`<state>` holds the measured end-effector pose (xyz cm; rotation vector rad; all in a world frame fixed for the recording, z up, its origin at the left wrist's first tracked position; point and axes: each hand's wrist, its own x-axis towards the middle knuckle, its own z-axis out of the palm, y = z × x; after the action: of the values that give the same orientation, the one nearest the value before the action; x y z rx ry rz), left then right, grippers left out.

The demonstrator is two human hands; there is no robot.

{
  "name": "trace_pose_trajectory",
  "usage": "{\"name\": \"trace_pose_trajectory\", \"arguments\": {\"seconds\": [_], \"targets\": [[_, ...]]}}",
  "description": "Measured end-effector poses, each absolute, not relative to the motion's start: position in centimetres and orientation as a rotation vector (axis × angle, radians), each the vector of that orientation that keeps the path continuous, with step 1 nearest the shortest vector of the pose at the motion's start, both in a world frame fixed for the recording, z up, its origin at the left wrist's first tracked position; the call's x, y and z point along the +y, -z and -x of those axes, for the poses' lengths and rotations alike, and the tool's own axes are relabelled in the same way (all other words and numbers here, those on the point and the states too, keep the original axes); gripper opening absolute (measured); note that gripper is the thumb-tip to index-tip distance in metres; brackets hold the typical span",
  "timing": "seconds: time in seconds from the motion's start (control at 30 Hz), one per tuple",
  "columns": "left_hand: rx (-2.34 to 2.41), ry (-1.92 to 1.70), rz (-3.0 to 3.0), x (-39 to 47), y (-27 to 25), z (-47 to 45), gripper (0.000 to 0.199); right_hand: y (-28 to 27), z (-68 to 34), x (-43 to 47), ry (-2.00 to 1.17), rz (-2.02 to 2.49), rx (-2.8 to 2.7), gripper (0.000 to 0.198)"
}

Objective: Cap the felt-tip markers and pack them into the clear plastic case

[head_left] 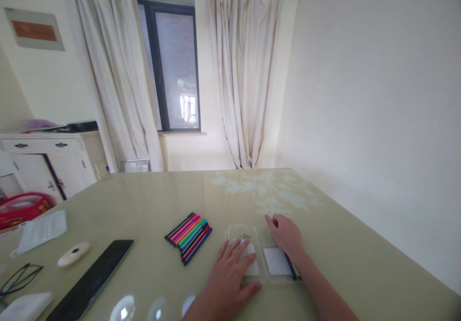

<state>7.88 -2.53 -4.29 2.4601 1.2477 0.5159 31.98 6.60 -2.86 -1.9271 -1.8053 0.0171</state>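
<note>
A clear plastic case [264,269] lies unfolded on the table in front of me, with white card in both halves. My left hand [232,270] rests flat across its left half, fingers spread, partly covering the card and some dark print. Over the right half, my right hand [287,234] has its fingers curled in; whatever is between them is hidden. A few dark and green marker pens [292,268] lie along the case's right edge, partly covered by my right wrist. Left of the case, several coloured marker pens [189,237] lie side by side in a slanted row.
On the table's left are a dark tablet-like slab [91,280], a white oval device [74,255], a face mask [43,231], glasses [21,280] and a white box [27,306]. A wall [378,119] runs along the right side. Curtains [248,71] hang behind the table [173,191].
</note>
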Motion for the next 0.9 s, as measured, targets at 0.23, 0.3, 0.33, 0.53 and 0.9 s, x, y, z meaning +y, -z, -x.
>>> {"name": "trace_pose_trajectory", "arguments": {"seconds": [0.23,0.3,0.33,0.53,0.9], "targets": [[1.218,-0.463,-2.478,-2.6,3.8,-7.8,0.056,1.5,-32.1,6.3,-0.381,1.398,-1.841,0.048],[1.209,-0.450,-2.493,-2.6,3.7,-7.8,0.057,1.0,-31.8,6.0,-0.540,1.299,-1.852,0.045],[1.209,-0.448,-2.498,-2.6,3.6,-7.8,0.057,0.7,-31.6,5.8,-0.619,1.267,-1.853,0.043],[1.208,-0.493,-2.531,-2.5,3.9,-7.6,0.058,-0.7,-32.4,5.6,-0.793,1.210,-1.570,0.052],[1.284,-0.911,-2.574,-2.7,4.0,-7.6,0.056,0.5,-24.0,3.0,-0.740,1.083,-1.049,0.054]]}}
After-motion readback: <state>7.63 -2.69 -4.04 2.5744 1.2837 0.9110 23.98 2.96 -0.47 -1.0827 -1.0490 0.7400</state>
